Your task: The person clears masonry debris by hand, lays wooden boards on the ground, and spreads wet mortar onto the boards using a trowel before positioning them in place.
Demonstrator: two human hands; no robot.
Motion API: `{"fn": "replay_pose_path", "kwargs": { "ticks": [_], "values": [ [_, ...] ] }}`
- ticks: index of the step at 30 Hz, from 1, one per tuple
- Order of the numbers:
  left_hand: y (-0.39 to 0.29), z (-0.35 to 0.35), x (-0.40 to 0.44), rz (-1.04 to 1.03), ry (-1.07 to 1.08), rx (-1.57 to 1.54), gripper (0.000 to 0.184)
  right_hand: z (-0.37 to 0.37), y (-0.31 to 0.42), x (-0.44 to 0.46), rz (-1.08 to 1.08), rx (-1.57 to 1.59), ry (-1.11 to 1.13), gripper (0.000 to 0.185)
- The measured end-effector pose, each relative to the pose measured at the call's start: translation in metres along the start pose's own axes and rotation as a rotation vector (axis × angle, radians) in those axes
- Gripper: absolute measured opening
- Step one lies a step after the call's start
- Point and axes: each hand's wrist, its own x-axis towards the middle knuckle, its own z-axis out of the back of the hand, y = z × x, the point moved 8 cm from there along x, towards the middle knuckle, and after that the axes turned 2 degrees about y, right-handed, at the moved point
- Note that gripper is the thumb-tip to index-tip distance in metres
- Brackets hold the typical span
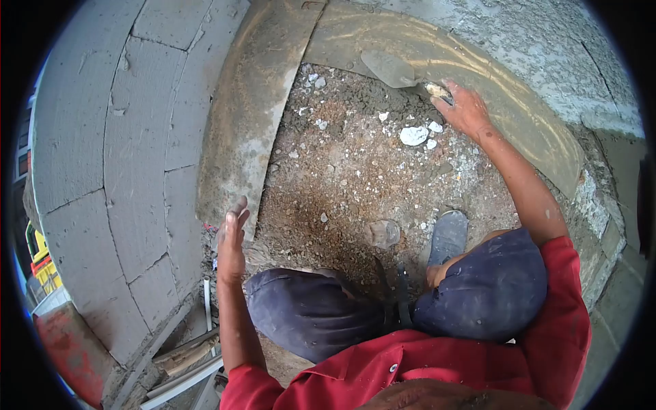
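Observation:
My right hand (463,109) is closed around the handle of a trowel (388,68), whose grey blade lies over the edge of the curved board (437,42) and the wet mortar (362,92). At the left, my left hand (232,236) is raised beside the lower end of a long grey board (249,123), fingers apart and slightly blurred, holding nothing. White lumps (413,136) lie on the gravelly ground just below the trowel.
A block wall (137,137) rises on the left. A rough plastered surface (533,48) is at the upper right. Between my feet lies a clear plastic cup (383,234). Pale pipes (181,383) and wood pieces (188,355) lie at the lower left.

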Motion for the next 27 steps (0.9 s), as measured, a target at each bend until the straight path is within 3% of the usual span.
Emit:
{"fn": "replay_pose_path", "kwargs": {
  "ticks": [2, 4, 6, 7, 8, 9, 13, 14, 16, 19, 22, 25, 26, 27],
  "values": [
    [-0.035, -0.006, -0.055, -0.052, 0.129, -0.062, 0.089, 0.010, 0.008, 0.025, -0.012, -0.083, 0.019, 0.056],
    [-0.063, -0.012, -0.100, -0.143, 0.145, 0.141, 0.094, 0.000, 0.016, 0.045, 0.064, -0.091, 0.007, 0.054],
    [-0.095, -0.040, -0.136, -0.177, 0.098, 0.500, 0.084, -0.022, 0.033, 0.050, 0.191, -0.069, 0.026, 0.051],
    [-0.096, -0.055, -0.151, -0.282, 0.146, 0.797, 0.067, -0.029, 0.046, 0.048, 0.275, -0.046, 0.052, 0.049],
    [-0.108, -0.083, -0.163, -0.397, 0.133, 1.185, 0.068, -0.023, 0.069, 0.033, 0.386, -0.074, 0.061, 0.041],
    [-0.106, -0.080, -0.164, -0.354, 0.147, 1.191, 0.051, -0.021, 0.086, 0.015, 0.408, -0.084, 0.117, 0.056],
    [-0.110, -0.082, -0.167, -0.580, -0.055, 1.120, 0.034, -0.018, 0.110, -0.054, 0.721, 0.239, -0.151, 0.057],
    [-0.117, -0.088, -0.167, -0.651, -0.036, 1.142, 0.034, -0.036, 0.095, -0.062, 0.683, 0.241, -0.093, 0.052],
    [-0.127, -0.097, -0.169, -0.584, 0.047, 1.172, 0.034, -0.077, 0.066, -0.083, 0.625, 0.274, 0.032, 0.044],
    [-0.142, -0.102, -0.179, -0.465, 0.186, 1.140, 0.032, -0.118, 0.016, -0.110, 0.187, -0.003, 0.610, 0.039],
    [-0.148, -0.104, -0.196, -0.309, 0.373, 1.013, 0.033, -0.060, 0.043, -0.128, 0.194, 0.099, 0.413, 0.046],
    [-0.137, -0.104, -0.228, -0.412, 0.494, 0.886, 0.048, 0.036, 0.081, -0.142, 0.179, 0.328, 0.423, 0.043],
    [-0.154, -0.119, -0.238, -0.456, 0.507, 0.849, 0.034, 0.060, 0.090, -0.146, 0.188, 0.377, 0.401, 0.042],
    [-0.150, -0.118, -0.246, -0.343, 0.560, 0.873, 0.038, 0.084, 0.098, -0.152, 0.202, 0.429, 0.375, 0.041]
  ]
}}
